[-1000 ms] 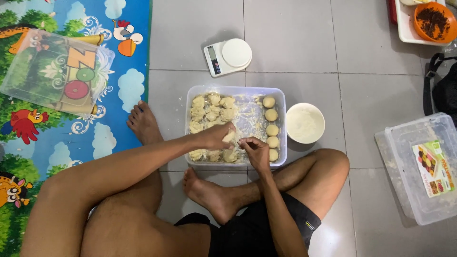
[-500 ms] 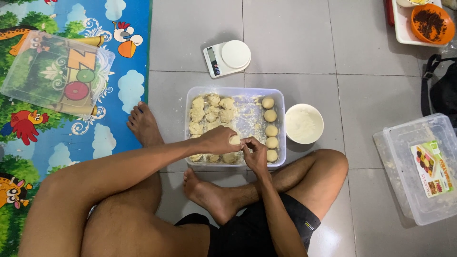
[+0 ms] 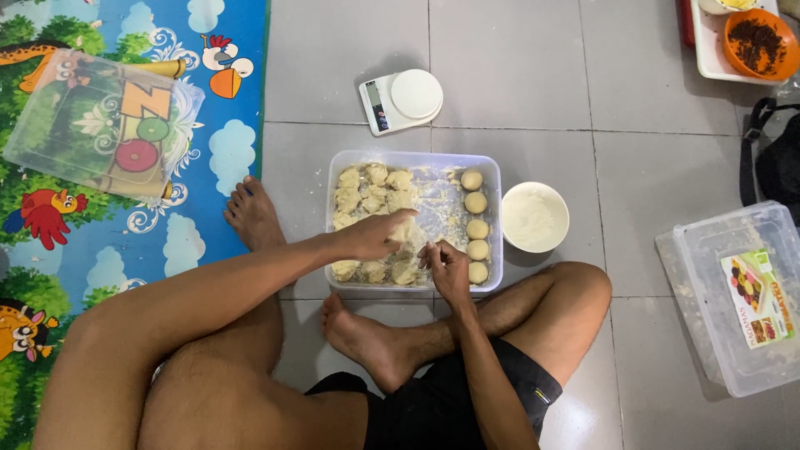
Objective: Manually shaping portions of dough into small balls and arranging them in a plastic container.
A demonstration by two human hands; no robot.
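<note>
You sit cross-legged on the tiled floor with a clear tray just beyond your feet. Your left hand reaches across the tray's middle, fingers closed on a pale dough piece that it holds just above the tray floor. Your right hand sits at the tray's near edge, fingers curled inward; you cannot tell whether they pinch any dough.

The dough lies inside the tray in 2 groups. Rough dough lumps fill the far-left part, and more lie along the near edge under your hands. 5 round balls stand in a column along the right wall, each close to the next. The tray floor between them is dusted with flour and crumbs.

Just right of the tray, nearly touching it, stands a white bowl of flour. Beyond the tray, apart from it, is a small white scale. On the colourful mat at far left lies a clear box. At the right sits a lidded bin with a label inside, and at the far right corner an orange bowl of dark filling rests on a white board.
</note>
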